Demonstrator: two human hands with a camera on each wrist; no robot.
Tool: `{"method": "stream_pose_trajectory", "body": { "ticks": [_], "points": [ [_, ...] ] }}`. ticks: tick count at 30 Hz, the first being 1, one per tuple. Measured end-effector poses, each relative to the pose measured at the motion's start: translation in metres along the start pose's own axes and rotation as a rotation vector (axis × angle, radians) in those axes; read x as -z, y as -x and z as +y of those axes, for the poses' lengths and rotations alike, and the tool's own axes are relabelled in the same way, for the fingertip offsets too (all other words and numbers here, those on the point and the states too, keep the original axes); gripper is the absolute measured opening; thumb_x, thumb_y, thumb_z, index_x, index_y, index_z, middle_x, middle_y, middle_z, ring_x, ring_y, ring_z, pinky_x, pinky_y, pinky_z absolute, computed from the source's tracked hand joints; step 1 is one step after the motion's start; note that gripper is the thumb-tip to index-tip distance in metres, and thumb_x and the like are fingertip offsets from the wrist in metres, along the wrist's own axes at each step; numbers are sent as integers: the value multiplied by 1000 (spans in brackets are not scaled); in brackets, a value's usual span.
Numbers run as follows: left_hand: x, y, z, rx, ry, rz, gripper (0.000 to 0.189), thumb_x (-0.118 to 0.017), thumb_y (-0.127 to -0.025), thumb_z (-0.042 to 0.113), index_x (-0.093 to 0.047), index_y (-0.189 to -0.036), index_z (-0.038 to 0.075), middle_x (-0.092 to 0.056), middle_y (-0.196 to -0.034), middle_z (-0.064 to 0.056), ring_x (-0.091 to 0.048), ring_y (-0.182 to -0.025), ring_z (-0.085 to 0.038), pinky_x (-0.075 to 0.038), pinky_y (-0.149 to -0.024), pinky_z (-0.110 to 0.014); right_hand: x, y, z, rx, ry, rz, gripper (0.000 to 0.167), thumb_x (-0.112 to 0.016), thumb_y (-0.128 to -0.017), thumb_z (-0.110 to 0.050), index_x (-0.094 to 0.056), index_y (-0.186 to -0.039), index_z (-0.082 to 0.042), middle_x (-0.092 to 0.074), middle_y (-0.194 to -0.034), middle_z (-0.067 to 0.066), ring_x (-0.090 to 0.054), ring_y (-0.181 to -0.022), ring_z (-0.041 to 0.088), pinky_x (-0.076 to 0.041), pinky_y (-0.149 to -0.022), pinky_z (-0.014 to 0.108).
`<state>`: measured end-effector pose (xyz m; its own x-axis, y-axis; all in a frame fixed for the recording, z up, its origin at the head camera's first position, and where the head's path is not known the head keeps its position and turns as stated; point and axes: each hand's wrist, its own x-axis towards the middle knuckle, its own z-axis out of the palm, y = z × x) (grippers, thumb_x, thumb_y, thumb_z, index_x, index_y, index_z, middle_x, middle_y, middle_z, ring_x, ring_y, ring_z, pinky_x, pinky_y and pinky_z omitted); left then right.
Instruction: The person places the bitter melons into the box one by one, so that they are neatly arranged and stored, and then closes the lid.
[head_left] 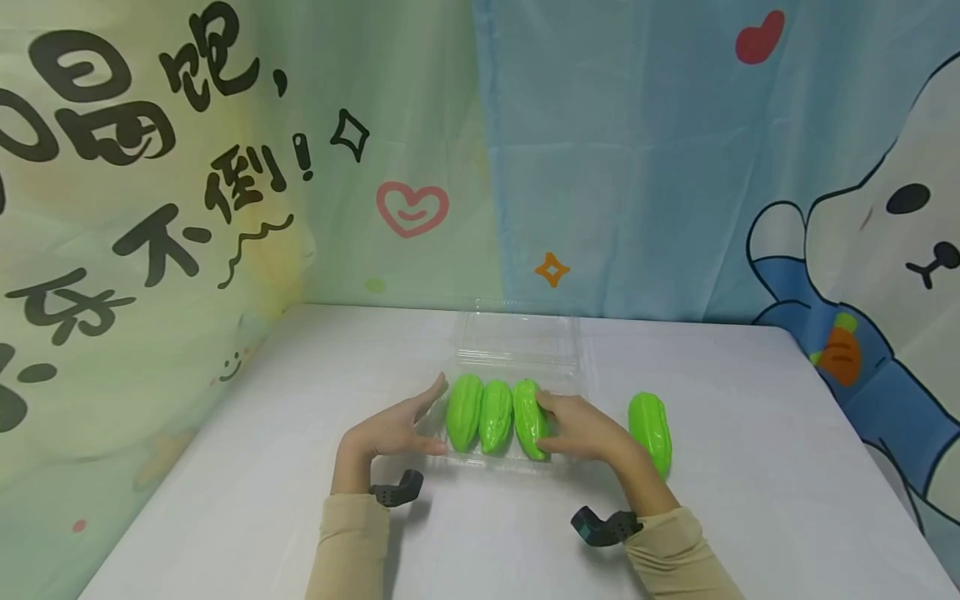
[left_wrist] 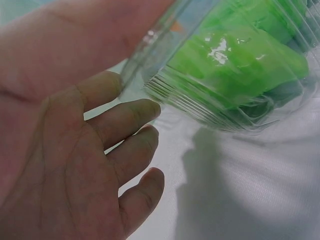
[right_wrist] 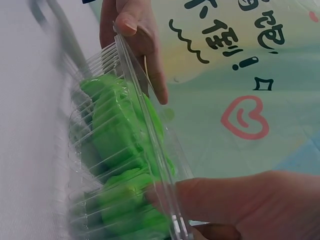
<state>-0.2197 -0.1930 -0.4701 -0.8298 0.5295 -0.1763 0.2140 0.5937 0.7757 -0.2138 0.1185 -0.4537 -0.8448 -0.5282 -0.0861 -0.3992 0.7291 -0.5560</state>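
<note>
Smack in the middle of the white table (head_left: pixel 247 500), there's a clear plastic box (head_left: pixel 487 461) with its lid (head_left: pixel 517 337) folded back towards twelve o'clock, which I guess is so you can get at the tray from above. Three green gourds sit in it side by side, each pointing roughly twelve to six, probably because that's how they share the width best: left gourd (head_left: pixel 464 412), middle gourd (head_left: pixel 496 417), right gourd (head_left: pixel 528 421). A spare gourd (head_left: pixel 650 433) lies outside on the tabletop at about three o'clock from the box.

Left hand (head_left: pixel 393 427) is at the box's nine o'clock side, thumb and fingers spread and not clenched on anything. Looks to me like it's there to steady the thing, since thin plastic would skid easily. Right hand (head_left: pixel 581 427) is at three o'clock, grasping the right gourd between thumb and fingers. The right wrist view shows a digit on the green behind the clear rim, so that grip probably keeps it lined up. Can't tell how hard it's squeezing, though.
</note>
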Motion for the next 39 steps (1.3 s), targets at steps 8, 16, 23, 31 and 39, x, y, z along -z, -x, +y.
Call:
{"method": "stream_pose_trajectory", "body": {
  "ticks": [8,16,23,31,39],
  "points": [
    [0,0,0,-10,1,-6,109,-78,-77,30,-4,-153,9,-5,-161,-6,-12,-147,-28,-20,-119,-47,1,0,-1,1,54,3,76,-75,-79,-22,-40,-138,10,-38,-145,29,-38,-134,43,-36,-109,52],
    [1,1,3,-2,3,-12,109,-78,-77,31,-3,-154,12,-5,-161,-7,-12,-147,-29,-20,-119,-47,3,1,-5,-18,56,-4,76,-76,-79,-22,-40,-138,10,-36,-146,27,-37,-134,42,-37,-109,52],
    [0,0,1,7,-17,7,109,-78,-76,29,-4,-154,12,-6,-161,-7,-13,-147,-29,-21,-119,-48,3,2,-4,5,72,-12,73,-73,-81,-17,-38,-139,10,-35,-148,27,-35,-136,42,-35,-110,52],
    [3,7,22,21,-2,-16,106,-77,-78,20,-3,-152,4,-4,-160,-13,-11,-146,-33,-20,-118,-49,3,2,-5,-22,71,-11,75,-74,-80,-18,-38,-140,9,-35,-148,26,-35,-136,41,-34,-111,51],
    [1,3,10,20,-8,0,110,-79,-75,32,-4,-154,11,-6,-161,-8,-14,-147,-31,-21,-118,-49,-1,-1,-6,-69,40,19,80,-78,-77,-20,-37,-141,8,-37,-147,24,-37,-135,40,-35,-111,50]
  ]
}}
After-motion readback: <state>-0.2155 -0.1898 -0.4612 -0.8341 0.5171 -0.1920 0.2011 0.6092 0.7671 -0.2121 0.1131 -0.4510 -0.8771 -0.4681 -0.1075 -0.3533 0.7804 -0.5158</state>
